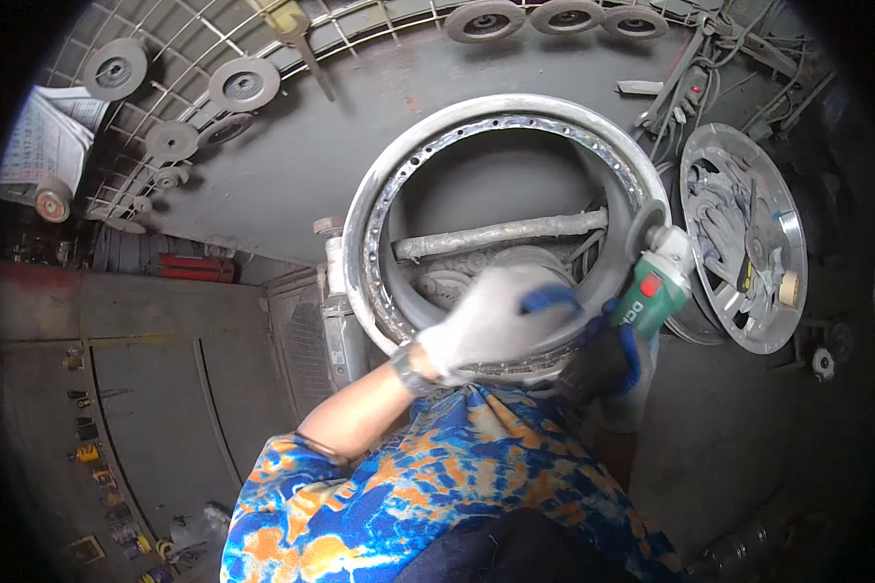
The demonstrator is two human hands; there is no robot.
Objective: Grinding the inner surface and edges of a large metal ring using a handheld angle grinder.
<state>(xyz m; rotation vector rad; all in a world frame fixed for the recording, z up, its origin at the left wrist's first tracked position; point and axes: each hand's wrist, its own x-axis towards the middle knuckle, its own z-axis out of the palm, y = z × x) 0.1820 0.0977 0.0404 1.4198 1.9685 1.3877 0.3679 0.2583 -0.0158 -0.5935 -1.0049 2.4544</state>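
Note:
A large silver wheel rim ring (357,228) stands in front of me, with small holes round its inner lip. In a white glove with blue at the fingers, my left hand (501,316) is over the near left part of its opening. Motion smears those fingers, so their grip is unclear. My right hand (608,364), in a dark and blue glove, is closed around the body of a green angle grinder (647,296). The grinder's round disc (644,225) is up beside the rim's right edge; whether they touch I cannot tell.
A dished wheel (786,253) at right holds gloves and small tools. Abrasive discs (246,85) hang on a wire grid (180,58) at the back left, several more along the top. Cables and tools (690,92) crowd the back right. A thick bar (506,233) shows through the ring.

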